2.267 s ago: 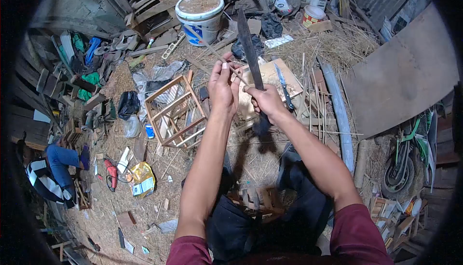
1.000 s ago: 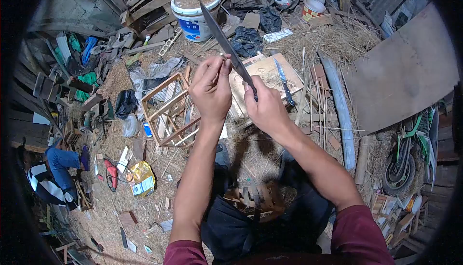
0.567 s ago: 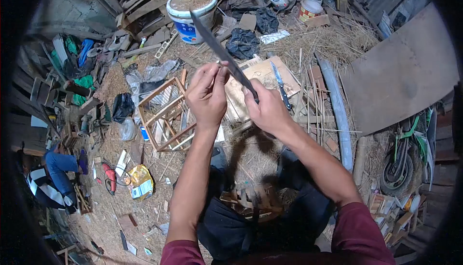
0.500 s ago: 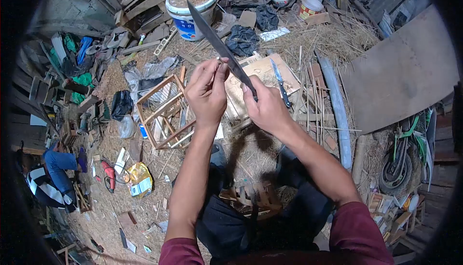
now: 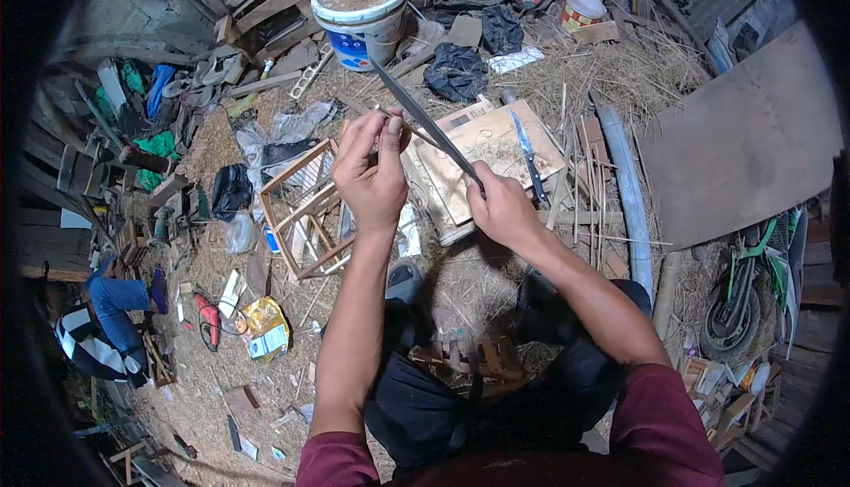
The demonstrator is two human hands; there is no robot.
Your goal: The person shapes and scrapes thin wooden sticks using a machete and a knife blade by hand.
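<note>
My right hand [image 5: 505, 212] is closed around the handle end of a long dark-bladed machete [image 5: 427, 124], its blade pointing up and to the left. A thin wooden stick [image 5: 421, 135] is pinched between the thumb and fingers of my left hand [image 5: 370, 173]. It runs toward the blade; whether they touch I cannot tell. Beyond my hands, a knife with a black handle [image 5: 537, 179] lies on a light wooden board [image 5: 456, 204]. Left of my left hand stands an open frame of wooden slats [image 5: 276, 193].
A white bucket [image 5: 359, 19] of shavings stands at the back. Thin sticks [image 5: 586, 186] and a grey pole [image 5: 627, 195] lie right of the board. A red corded tool [image 5: 209, 320] rests on the littered floor, near a seated person's leg [image 5: 117, 303]. At right is a motorbike wheel [image 5: 730, 323].
The machete has dropped lower and slid right with my right hand, drawing away from my left fingers. More of the thin stick now shows. My left hand keeps its pinch.
</note>
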